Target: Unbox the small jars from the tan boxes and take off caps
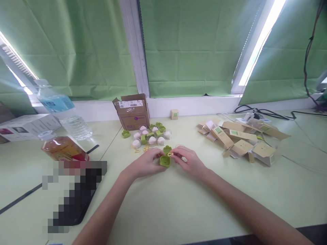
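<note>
My left hand (150,161) grips a small square green cup (165,161) by its left side, its hollow facing me. Between the thumb and finger of my right hand (187,160) is a small yellow loop (170,154), held at the cup's upper right edge. Just behind the cup lies a green flower-shaped piece (167,149). Farther back, several white balls in clear cups (151,140) stand among more green pieces (143,139). A few yellow loops (145,148) lie on the table left of the cup.
An opened brown carton (134,114) stands behind the balls. Flattened small cardboard boxes (240,141) are heaped at the right, with one small box (174,114) by the wall. A water bottle (65,110), a bottle of amber drink (65,148) and a dark, partly blurred flat object (84,194) are at the left.
</note>
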A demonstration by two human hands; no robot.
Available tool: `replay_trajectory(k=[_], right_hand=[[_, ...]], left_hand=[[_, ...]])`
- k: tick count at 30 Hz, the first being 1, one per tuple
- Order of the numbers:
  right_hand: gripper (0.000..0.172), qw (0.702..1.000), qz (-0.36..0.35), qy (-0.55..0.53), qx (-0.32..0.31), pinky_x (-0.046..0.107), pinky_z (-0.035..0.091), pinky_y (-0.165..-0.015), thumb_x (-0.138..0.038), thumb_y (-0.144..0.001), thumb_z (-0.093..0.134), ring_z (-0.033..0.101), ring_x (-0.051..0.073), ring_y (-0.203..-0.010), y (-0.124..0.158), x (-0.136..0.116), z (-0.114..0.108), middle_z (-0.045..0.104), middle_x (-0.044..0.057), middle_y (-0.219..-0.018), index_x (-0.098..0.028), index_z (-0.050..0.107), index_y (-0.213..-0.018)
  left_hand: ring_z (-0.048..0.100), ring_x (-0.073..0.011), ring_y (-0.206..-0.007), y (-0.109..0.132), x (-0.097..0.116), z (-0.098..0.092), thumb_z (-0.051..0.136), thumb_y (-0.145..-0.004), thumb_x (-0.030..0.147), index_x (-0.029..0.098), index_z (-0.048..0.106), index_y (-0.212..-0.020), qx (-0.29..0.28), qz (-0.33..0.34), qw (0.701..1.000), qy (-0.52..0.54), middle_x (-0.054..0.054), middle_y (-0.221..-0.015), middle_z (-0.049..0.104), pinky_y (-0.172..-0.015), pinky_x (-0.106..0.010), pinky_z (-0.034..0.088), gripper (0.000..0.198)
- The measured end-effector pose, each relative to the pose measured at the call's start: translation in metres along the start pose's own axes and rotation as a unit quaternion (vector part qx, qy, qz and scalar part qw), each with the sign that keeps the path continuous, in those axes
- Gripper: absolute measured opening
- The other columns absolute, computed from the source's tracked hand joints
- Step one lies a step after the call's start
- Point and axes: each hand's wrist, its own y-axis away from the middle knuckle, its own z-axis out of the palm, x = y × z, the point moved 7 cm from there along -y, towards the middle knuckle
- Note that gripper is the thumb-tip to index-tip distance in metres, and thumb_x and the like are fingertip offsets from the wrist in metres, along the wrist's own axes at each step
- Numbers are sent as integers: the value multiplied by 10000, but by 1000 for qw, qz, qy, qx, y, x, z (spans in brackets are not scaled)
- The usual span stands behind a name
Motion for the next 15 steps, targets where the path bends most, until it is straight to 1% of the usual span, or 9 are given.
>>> replay_trajectory(k=[3,4,6,8,10,11,12,15], right_hand=[[126,1000,0,13,-21,300,508,-695,-250,-1010,572,613,179,-786,0,1,4,688,60,-866,-200,678,-1055],[124,1000,5,12,-28,298,505,-693,-254,-1008,575,608,175,-773,0,1,5,685,54,-849,-199,681,-1044],[130,999,25,-3,-42,295,505,-682,-266,-1002,580,603,169,-743,1,2,9,678,44,-815,-197,687,-1028],[145,996,60,-37,-51,282,513,-650,-278,-997,576,611,160,-711,2,5,13,672,39,-805,-193,687,-1037],[158,992,92,-67,-51,266,519,-618,-283,-989,575,621,152,-687,4,8,16,671,39,-811,-190,685,-1052],[156,992,96,-70,-51,263,519,-611,-283,-982,578,622,149,-681,5,8,17,674,41,-819,-189,686,-1045],[148,992,92,-64,-53,262,517,-611,-280,-974,583,619,148,-678,5,8,18,678,43,-824,-189,688,-1025],[120,996,70,-26,-53,268,502,-623,-253,-954,593,598,148,-674,5,8,19,688,45,-821,-188,693,-951]], left_hand=[[592,-210,-887,0,7,1,730,-802,419,244,676,-1077,-8,-7,999,51,-27,-1056,670,-765,-323,470,330],[598,-204,-885,0,9,2,725,-814,421,243,677,-1083,-9,-9,998,69,-31,-1079,674,-774,-327,479,326],[619,-209,-924,-1,10,0,728,-825,436,228,671,-1091,7,-11,994,112,-50,-1111,673,-817,-343,500,342],[643,-225,-976,-3,6,-2,757,-811,443,219,631,-1180,28,-20,985,167,-68,-1104,667,-855,-361,519,450],[658,-232,-1004,-4,-1,-2,798,-776,423,227,552,-1316,32,-33,976,211,-73,-1106,657,-881,-374,531,624],[663,-229,-1001,-4,-3,0,814,-760,402,234,525,-1354,21,-39,974,221,-73,-1123,652,-883,-375,535,682],[666,-224,-986,-4,-5,2,826,-743,377,239,528,-1360,3,-42,974,223,-72,-1145,648,-874,-368,539,699],[663,-197,-875,-3,-4,10,834,-701,292,257,589,-1307,-47,-45,980,190,-51,-1163,659,-773,-324,542,655]])
